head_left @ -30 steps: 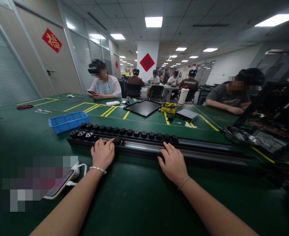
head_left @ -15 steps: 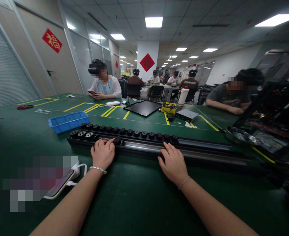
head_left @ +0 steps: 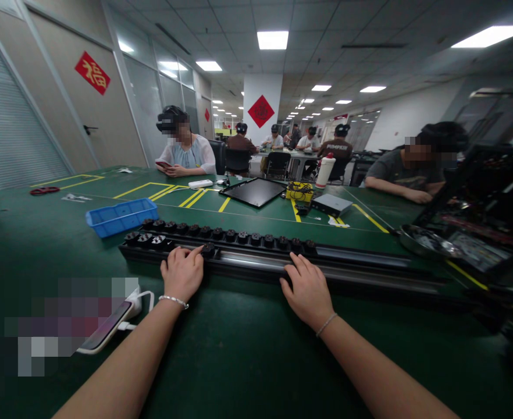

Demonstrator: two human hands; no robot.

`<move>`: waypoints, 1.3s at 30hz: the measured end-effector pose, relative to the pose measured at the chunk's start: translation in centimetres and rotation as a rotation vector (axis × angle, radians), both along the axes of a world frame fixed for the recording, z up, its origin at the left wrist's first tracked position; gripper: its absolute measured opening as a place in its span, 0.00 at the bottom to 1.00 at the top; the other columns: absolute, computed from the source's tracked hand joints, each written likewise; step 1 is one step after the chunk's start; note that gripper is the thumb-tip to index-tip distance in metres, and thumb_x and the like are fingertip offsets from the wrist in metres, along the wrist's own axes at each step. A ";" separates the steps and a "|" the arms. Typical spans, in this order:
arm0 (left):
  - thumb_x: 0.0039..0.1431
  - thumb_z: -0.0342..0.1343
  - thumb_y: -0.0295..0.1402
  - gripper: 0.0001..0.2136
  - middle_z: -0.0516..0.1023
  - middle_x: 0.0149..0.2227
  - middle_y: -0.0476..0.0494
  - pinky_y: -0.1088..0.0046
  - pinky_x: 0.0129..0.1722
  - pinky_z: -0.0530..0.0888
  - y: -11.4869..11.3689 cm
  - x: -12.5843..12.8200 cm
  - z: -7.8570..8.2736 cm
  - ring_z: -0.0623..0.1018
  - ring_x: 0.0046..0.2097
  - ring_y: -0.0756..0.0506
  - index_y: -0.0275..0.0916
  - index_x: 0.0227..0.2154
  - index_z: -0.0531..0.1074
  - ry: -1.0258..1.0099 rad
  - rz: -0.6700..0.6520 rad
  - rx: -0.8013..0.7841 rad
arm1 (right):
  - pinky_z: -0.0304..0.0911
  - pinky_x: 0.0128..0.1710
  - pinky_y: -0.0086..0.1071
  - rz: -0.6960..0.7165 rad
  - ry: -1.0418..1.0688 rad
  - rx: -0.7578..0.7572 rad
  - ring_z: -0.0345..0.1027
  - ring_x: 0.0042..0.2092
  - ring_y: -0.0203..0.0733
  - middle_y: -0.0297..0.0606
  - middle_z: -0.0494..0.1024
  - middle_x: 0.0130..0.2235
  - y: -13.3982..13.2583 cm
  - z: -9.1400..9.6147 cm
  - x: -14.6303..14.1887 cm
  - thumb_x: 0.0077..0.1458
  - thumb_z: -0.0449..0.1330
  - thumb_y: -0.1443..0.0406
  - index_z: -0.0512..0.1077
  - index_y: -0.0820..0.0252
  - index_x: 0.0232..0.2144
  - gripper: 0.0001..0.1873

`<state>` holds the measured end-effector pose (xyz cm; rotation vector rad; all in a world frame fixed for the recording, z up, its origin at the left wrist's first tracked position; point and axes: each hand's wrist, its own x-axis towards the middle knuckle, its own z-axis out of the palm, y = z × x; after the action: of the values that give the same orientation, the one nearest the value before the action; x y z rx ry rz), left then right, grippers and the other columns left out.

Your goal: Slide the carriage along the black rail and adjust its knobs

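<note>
the long black rail [head_left: 265,265] lies across the green tabletop [head_left: 239,349], straight in front of the person. the left hand [head_left: 181,274] rests on its left part, fingers [head_left: 194,254] loosely stretched and grasping nothing, the index tip touching one black knob [head_left: 207,249]. the right hand [head_left: 309,290] lies flat on the rail's near edge, fingers spread and released. a row of knobs [head_left: 230,234] lines the far side. a blue tray [head_left: 121,216] sits just beyond the rail's left end; a phone [head_left: 104,327] lies near the left forearm.
</note>
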<state>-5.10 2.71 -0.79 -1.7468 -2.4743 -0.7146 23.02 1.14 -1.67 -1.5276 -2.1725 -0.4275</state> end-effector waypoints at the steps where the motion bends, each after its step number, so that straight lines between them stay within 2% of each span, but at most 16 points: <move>1: 0.59 0.36 0.36 0.21 0.68 0.51 0.40 0.48 0.55 0.56 0.0 0.0 0.0 0.58 0.59 0.39 0.49 0.49 0.69 0.002 -0.001 0.001 | 0.51 0.53 0.42 0.000 -0.001 0.001 0.53 0.58 0.49 0.44 0.65 0.56 0.0 -0.1 0.0 0.55 0.51 0.60 0.71 0.58 0.38 0.13; 16: 0.58 0.37 0.36 0.20 0.69 0.50 0.39 0.46 0.55 0.56 -0.1 -0.1 0.0 0.58 0.59 0.38 0.48 0.48 0.70 -0.003 -0.009 0.020 | 0.51 0.53 0.42 -0.006 -0.002 0.007 0.54 0.58 0.49 0.44 0.65 0.56 -0.1 0.1 -0.1 0.55 0.51 0.60 0.71 0.59 0.38 0.13; 39: 0.58 0.37 0.36 0.20 0.69 0.50 0.41 0.48 0.55 0.56 0.0 -0.1 0.1 0.59 0.59 0.39 0.50 0.47 0.71 0.007 0.000 0.003 | 0.51 0.53 0.42 -0.002 0.003 0.007 0.53 0.58 0.48 0.44 0.65 0.56 0.0 0.0 0.0 0.55 0.51 0.60 0.71 0.58 0.38 0.13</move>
<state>-5.15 2.70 -0.69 -1.7459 -2.4675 -0.7110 23.01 1.13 -1.69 -1.5259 -2.1651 -0.4323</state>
